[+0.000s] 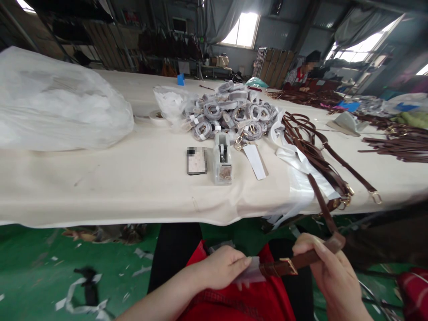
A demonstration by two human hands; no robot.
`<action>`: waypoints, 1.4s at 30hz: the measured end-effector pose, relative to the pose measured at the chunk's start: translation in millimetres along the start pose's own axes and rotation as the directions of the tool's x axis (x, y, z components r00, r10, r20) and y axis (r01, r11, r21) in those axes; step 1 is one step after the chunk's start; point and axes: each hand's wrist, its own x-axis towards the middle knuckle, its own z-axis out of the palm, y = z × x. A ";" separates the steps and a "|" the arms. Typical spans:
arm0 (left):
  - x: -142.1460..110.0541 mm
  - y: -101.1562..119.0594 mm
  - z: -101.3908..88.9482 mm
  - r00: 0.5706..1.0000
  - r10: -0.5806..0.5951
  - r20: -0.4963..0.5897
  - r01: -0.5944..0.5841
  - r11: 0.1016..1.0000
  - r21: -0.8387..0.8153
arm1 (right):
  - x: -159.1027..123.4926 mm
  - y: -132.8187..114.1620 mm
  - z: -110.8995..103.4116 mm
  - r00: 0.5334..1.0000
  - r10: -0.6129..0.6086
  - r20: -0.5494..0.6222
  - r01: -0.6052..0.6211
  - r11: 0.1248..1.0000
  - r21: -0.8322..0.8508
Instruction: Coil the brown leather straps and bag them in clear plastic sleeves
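Note:
Above my lap I hold a brown leather strap point(306, 262) with a gold buckle. My left hand point(222, 266) is closed on a piece of translucent plastic point(252, 271) at the strap's left end; how far the plastic wraps around the leather is unclear. To the right of the buckle, my right hand point(334, 278) is closed round the strap, thumb on top. From there the leather runs up to the table edge, beside a pile of loose brown straps point(307, 154) with gold clasps.
On the cream-covered table point(100, 187) stand a tape dispenser point(223, 162), a white tag point(256, 161) and a heap of plastic-wrapped coiled straps point(234, 109). A large white plastic bag point(60, 107) bulges at left. Another person point(301, 76) sits at the far right. Scraps litter the green floor.

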 end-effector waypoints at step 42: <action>-3.8 -4.9 1.6 0.995 0.016 -0.100 -0.033 0.986 -0.164 | 12.1 36.2 27.9 0.992 0.074 -0.097 -0.081 0.995 -0.066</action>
